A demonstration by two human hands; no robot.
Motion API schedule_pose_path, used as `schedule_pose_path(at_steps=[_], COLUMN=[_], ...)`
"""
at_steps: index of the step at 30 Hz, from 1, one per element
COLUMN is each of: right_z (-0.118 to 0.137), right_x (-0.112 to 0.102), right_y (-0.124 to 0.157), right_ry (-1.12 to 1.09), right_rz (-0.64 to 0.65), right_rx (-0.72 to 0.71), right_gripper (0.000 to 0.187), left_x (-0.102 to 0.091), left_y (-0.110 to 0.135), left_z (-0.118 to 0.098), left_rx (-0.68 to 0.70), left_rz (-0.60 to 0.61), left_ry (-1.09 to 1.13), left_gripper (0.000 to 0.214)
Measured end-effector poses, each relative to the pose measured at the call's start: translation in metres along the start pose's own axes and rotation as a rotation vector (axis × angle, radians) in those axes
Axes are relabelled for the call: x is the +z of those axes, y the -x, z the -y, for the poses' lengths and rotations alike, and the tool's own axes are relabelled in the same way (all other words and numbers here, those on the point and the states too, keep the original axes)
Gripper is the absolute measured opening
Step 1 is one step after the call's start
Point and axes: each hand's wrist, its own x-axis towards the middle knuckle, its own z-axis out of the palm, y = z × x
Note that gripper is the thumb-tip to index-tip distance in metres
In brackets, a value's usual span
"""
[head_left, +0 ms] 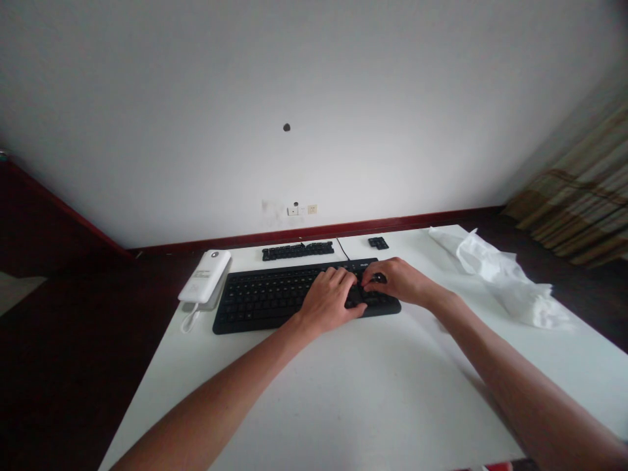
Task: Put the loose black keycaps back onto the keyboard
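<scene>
Black keyboard (275, 297) lay flat on the white counter (343, 392), its right end beneath both hands. The left hand (333, 297) rested palm down on the keys, fingers loosely bent, gripping nothing. The right hand (395, 280), just beside it, had thumb and fingertips drawn together over the far right keys; whether they pinched a key could not be told. Beyond the left hand lay a strip of loose black keys (297, 250); beyond the right hand, a smaller cluster (378, 243). A white power bank (206, 276) sat well left of the left hand, and a crumpled white sheet (505, 281) lay right of the right hand.
</scene>
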Motion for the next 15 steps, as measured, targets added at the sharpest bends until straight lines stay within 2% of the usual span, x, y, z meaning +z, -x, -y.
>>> schedule_pose_path(at_steps=[13,15], right_z=[0.0068,0.0095], right_x=[-0.0071,-0.0089], right_y=[0.0018,0.0025], right_ry=[-0.031,-0.040], right_rz=[0.008,-0.031], right_rx=[0.005,0.032], right_gripper=[0.011,0.012], left_x=[-0.0004,-0.0002], left_y=[-0.0002,-0.0001], left_z=[-0.0005,-0.0004], left_rx=[-0.001,-0.002], left_rz=[0.003,-0.001], left_ry=[-0.004,-0.001], left_gripper=[0.037,0.037])
